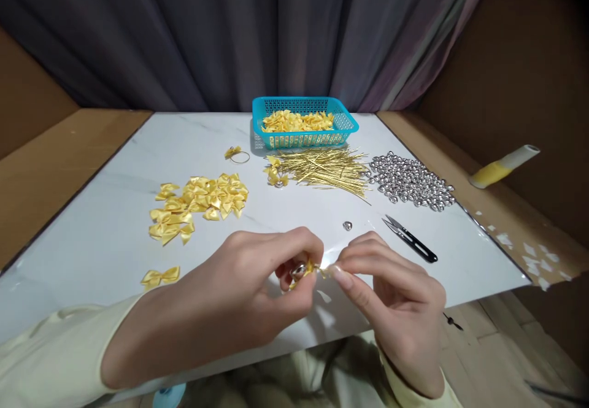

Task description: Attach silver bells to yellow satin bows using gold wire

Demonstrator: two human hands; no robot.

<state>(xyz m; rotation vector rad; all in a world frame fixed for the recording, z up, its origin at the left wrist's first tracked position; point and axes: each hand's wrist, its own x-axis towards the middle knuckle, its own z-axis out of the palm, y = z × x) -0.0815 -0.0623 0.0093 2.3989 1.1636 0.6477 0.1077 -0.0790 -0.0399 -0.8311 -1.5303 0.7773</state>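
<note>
My left hand (257, 291) is closed over a yellow ribbon bow (310, 268) with a shiny silver bead (299, 270) against it. Most of that bow is hidden behind the fingers. From its right side a short gold twist tie (322, 271) runs across to my right hand (400, 300), whose thumb and forefinger pinch the end. Just beyond the right fingertips lies a loose silver heart-shaped bead (348, 226). A single yellow bow (160, 277) rests beside my left forearm.
A pile of yellow bows (197, 202) lies at left. At the back stands a blue basket (306, 136) of yellow bows, with gold ties (326, 170) before it. Silver beads (411, 181) and black thread snips (411, 239) lie at right. A yellow-and-white tube (504, 167) stands by the wall.
</note>
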